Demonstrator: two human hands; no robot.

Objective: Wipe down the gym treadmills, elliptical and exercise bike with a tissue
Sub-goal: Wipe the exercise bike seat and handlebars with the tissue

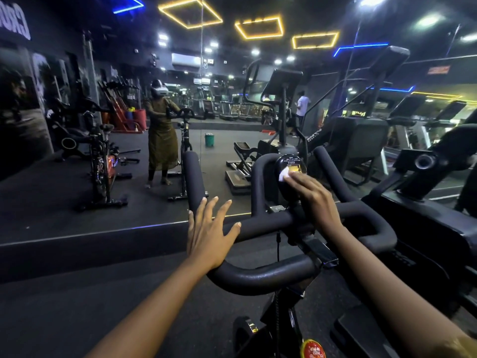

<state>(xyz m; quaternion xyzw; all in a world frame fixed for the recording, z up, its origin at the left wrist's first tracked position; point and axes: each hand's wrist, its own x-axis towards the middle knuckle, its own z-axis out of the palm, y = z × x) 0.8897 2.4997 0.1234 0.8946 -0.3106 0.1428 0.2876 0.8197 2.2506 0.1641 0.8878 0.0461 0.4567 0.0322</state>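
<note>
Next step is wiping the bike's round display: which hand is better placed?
Right. The right hand presses the white tissue against the round display; the left hand lies flat on the handlebar, holding no tissue.

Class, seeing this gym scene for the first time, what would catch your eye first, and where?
At centre right, the right hand presses a white tissue against the exercise bike's round console. The left hand rests, fingers spread, on the black handlebar to its lower left. Overhead, yellow light frames glow.
</note>
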